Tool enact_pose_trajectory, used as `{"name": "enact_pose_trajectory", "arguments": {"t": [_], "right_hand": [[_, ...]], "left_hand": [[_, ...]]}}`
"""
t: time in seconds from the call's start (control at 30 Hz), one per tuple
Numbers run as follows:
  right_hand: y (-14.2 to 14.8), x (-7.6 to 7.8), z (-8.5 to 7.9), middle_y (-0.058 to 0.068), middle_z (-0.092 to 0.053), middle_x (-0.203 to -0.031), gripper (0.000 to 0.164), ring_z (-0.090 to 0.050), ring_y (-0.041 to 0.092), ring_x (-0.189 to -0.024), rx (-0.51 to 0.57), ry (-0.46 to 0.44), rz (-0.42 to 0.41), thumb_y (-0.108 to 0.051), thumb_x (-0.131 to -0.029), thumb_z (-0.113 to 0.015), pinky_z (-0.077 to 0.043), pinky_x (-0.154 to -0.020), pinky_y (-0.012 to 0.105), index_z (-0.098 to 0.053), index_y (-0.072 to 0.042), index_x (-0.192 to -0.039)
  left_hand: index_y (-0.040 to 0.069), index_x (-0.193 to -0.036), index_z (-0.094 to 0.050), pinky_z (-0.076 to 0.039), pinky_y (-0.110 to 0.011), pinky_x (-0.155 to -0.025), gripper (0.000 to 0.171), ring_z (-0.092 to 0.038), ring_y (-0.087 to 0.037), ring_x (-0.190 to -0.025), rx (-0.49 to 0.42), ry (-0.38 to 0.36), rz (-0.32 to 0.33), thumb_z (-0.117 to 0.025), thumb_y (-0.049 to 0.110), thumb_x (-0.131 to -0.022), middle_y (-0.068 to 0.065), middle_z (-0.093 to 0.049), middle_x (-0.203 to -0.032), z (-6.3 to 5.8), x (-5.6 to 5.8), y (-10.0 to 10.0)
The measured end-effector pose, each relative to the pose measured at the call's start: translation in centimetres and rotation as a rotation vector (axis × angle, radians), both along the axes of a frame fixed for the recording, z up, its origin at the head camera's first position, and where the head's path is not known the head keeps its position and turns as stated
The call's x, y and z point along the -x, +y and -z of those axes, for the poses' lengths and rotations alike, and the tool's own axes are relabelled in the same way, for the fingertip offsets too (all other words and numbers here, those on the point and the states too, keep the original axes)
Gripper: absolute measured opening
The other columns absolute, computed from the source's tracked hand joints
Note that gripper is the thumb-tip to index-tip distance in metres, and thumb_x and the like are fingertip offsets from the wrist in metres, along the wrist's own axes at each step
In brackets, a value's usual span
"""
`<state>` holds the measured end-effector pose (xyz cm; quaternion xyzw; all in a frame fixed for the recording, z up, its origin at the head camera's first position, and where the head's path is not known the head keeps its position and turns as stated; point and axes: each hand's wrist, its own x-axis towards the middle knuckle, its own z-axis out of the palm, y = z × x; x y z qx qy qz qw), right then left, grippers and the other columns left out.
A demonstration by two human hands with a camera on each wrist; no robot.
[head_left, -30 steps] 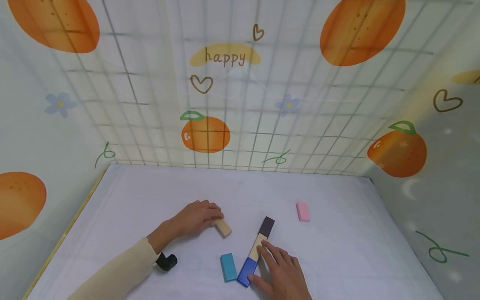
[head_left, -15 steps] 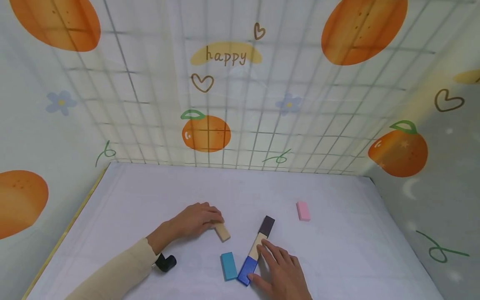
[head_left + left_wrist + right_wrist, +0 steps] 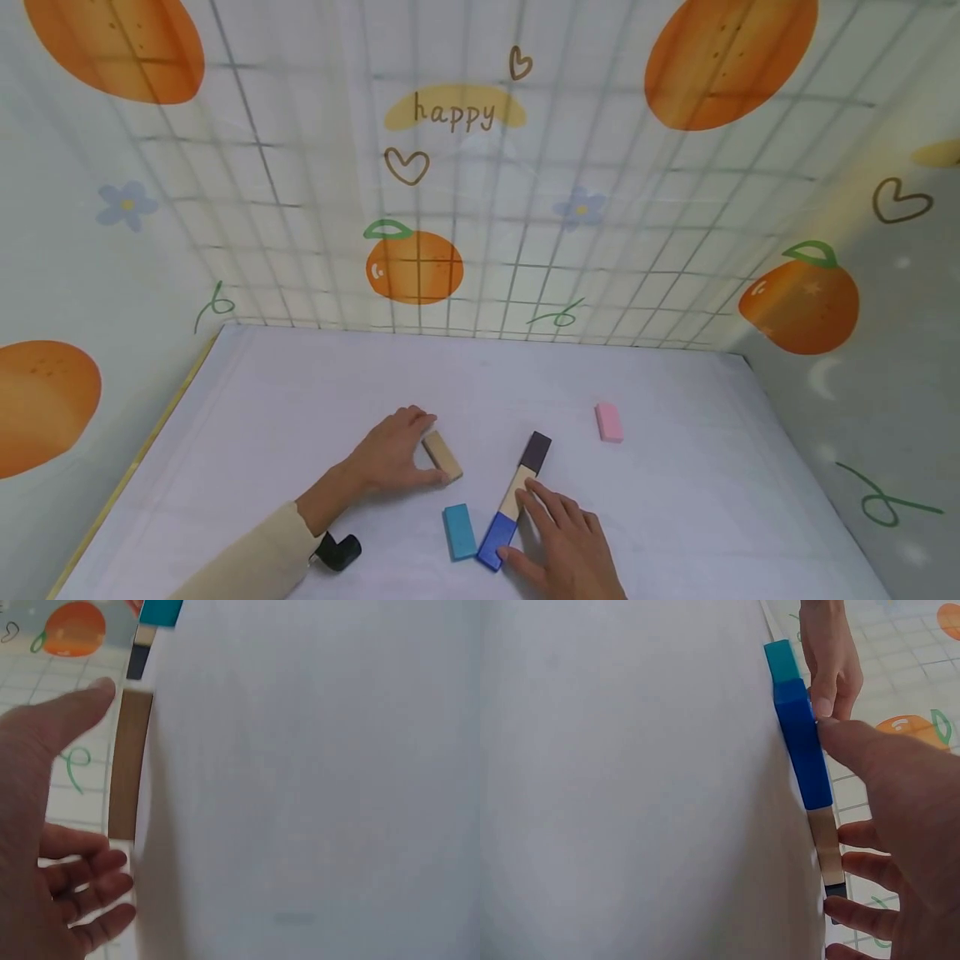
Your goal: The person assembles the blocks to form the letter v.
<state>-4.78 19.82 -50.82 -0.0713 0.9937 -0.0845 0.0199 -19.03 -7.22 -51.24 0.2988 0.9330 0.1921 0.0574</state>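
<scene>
A plain wooden block (image 3: 442,455) lies at a slant on the white table. My left hand (image 3: 392,454) is beside it, thumb near its near end and fingers by its far end. In the left wrist view that hand is spread about the wooden block (image 3: 130,765), not curled round it. My right hand (image 3: 572,543) rests beside a row of blocks: dark brown (image 3: 536,452), pale wood (image 3: 516,493) and blue (image 3: 497,542). Its fingertips touch or nearly touch the pale block; the thumb is at the blue one (image 3: 802,742). Left of the blue block lies a teal block (image 3: 460,532).
A pink block (image 3: 609,422) lies farther right on the table (image 3: 337,367). Under the left wrist shows a black wrist device (image 3: 341,552). Printed cloth walls (image 3: 480,192) with oranges enclose the table at the back and sides.
My left hand has drawn back and spread, its thumb now out at the wooden block's near end, so more of the block shows. The block has turned slightly. The right hand stays put.
</scene>
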Motion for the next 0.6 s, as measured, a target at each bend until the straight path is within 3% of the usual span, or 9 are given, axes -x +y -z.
{"name": "enact_pose_trajectory", "arguments": {"t": [0.33,0.6], "right_hand": [[0.1,0.0,0.0,0.001,-0.047,-0.153,0.084,-0.051,0.031,-0.128,-0.007,0.004,-0.003,-0.078,-0.080,-0.062,-0.046,-0.097,0.060,-0.057,-0.022,-0.142],[0.0,0.1,0.1,0.001,-0.047,-0.153,0.085,-0.051,0.031,-0.128,-0.004,-0.015,0.009,-0.080,-0.079,-0.060,-0.046,-0.097,0.061,-0.057,-0.023,-0.142]], "left_hand": [[0.006,-0.139,-0.057,-0.048,-0.043,-0.100,0.095,-0.053,-0.024,-0.116,0.040,0.094,-0.049,-0.064,0.079,-0.078,-0.009,-0.056,-0.131,0.5,-0.8,1.3],[0.005,-0.136,-0.059,-0.049,-0.039,-0.094,0.085,-0.052,-0.020,-0.107,0.027,0.084,-0.037,-0.070,0.068,-0.081,-0.008,-0.057,-0.123,0.7,-0.7,1.6]]}}
